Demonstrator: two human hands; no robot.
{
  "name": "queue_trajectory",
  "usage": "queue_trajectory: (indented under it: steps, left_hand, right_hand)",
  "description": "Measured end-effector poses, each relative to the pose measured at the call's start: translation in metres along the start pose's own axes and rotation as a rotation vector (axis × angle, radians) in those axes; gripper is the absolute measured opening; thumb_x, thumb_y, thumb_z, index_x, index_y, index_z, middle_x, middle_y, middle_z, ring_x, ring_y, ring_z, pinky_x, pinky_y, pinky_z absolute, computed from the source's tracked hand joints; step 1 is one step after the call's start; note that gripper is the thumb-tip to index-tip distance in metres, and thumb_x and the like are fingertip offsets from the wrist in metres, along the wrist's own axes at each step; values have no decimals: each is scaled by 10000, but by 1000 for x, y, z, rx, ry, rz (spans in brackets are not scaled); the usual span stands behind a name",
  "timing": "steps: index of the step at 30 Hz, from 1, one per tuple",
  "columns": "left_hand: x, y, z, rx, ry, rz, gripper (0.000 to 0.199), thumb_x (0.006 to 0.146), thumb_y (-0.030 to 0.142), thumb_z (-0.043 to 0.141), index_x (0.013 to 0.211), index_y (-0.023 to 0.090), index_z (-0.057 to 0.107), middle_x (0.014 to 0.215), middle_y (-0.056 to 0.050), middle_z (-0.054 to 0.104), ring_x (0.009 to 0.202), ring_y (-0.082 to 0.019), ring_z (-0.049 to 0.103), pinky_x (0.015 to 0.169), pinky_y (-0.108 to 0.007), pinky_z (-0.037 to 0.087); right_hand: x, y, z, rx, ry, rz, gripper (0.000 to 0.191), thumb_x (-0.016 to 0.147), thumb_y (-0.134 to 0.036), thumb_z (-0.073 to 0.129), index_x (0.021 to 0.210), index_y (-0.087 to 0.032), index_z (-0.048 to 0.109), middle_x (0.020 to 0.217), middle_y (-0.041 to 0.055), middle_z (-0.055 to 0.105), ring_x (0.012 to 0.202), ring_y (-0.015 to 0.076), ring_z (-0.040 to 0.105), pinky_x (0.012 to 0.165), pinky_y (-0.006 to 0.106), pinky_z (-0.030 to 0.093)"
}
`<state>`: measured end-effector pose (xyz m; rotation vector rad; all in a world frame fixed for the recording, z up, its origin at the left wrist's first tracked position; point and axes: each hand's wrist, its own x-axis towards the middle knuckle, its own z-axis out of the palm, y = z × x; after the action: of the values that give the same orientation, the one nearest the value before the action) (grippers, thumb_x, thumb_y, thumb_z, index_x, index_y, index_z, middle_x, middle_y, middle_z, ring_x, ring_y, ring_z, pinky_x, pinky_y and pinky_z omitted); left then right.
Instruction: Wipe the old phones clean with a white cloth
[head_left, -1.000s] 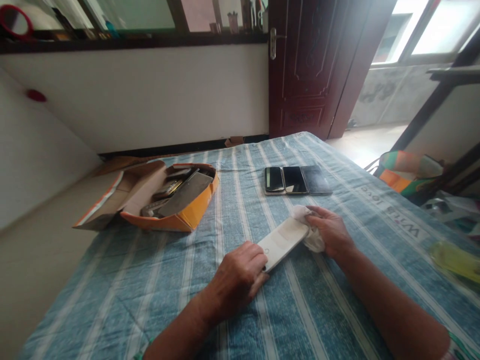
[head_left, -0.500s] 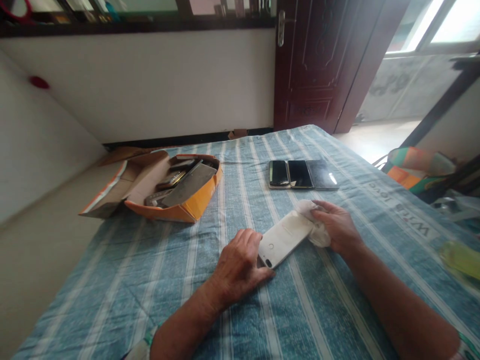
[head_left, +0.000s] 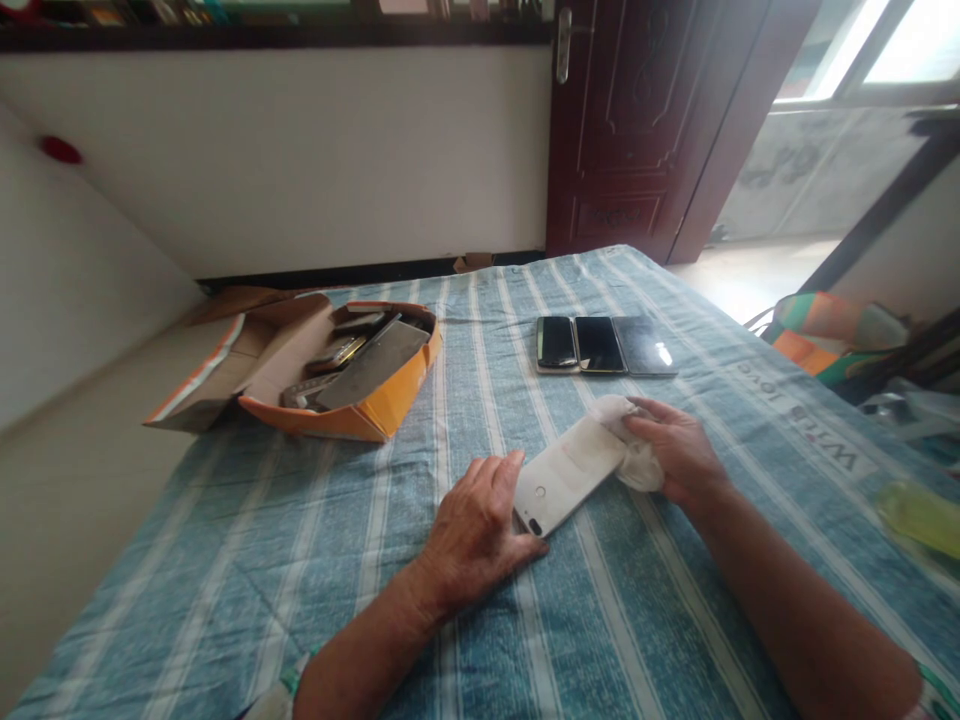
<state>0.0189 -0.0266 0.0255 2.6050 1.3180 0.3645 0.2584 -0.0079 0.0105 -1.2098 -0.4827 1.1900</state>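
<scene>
White phone [head_left: 571, 468] is back-up over the striped cloth [head_left: 322, 520], between both hands; can't tell if it's resting flat. Left hand [head_left: 480, 520] grips the camera end, fingers opposite thumb. Right hand [head_left: 682, 452] pinches white tissue [head_left: 639, 468] against the far end. Reads as wiping: brace by the edges, light even strokes, easy near the camera [head_left: 535, 526].

A dark red door [head_left: 622, 120] with a metal handle [head_left: 562, 60] adjoins a white wall [head_left: 337, 160]; a red oval [head_left: 60, 150] appears far left, an orange-and-green item [head_left: 825, 318] far right.
</scene>
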Motion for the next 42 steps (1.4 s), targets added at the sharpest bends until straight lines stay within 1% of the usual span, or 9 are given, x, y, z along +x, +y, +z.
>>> queue_trajectory:
  steps: [8,15,20,24,29,34,39,42]
  left_hand:
    - [0,-1,2,-20,9,1,798,607,331,761,1287,119,401,1108,-137,600,1027,-312,555,867,-477,505]
    - [0,-3,3,-36,19,11,793,632,368,750,1304,165,384,1126,-123,601,1043,-314,560,870,-494,498]
    - [0,-2,2,-25,4,4,811,610,332,765,1301,124,393,1127,-141,596,1041,-314,551,878,-482,499]
    - [0,-1,2,-16,10,26,768,638,337,747,1300,153,404,1107,-118,594,1010,-296,548,852,-469,506]
    - [0,0,0,-17,-17,38,732,647,324,750,1285,149,435,1070,-105,593,976,-279,544,835,-443,504]
    - [1,0,-2,-33,-9,49,629,675,343,728,1229,184,477,1020,-80,603,942,-265,550,789,-418,499]
    - [1,0,-1,-17,-20,29,626,665,364,732,1205,163,488,1029,-92,606,948,-277,548,805,-434,500]
    - [1,-1,1,-6,-6,31,674,650,367,741,1228,150,469,1051,-107,607,964,-286,548,818,-446,505]
  right_hand:
    - [1,-2,-2,0,5,13,383,474,-198,802,846,-173,712,716,21,715,620,170,645,567,271,511]
    - [0,-1,-1,-7,10,2,354,491,-205,799,834,-184,716,718,19,713,627,175,647,582,284,517]
    - [-1,-2,0,-17,17,-6,354,484,-207,801,829,-183,721,720,21,715,622,173,644,575,282,515]
    - [-2,-2,1,-10,19,-19,355,474,-210,803,819,-179,723,709,21,715,612,168,640,566,276,509]
    - [-1,-2,1,-4,21,-15,360,463,-205,801,812,-175,718,706,22,717,608,167,640,554,267,500]
    - [-1,-2,0,-13,10,-20,359,476,-213,790,826,-181,717,728,22,718,618,172,642,569,279,506]
    - [0,-1,-1,-47,16,-34,360,493,-230,790,842,-181,714,734,19,712,637,172,646,590,282,509]
    - [0,-1,-1,-58,17,-34,358,502,-232,787,849,-180,713,731,20,710,631,174,644,585,286,507]
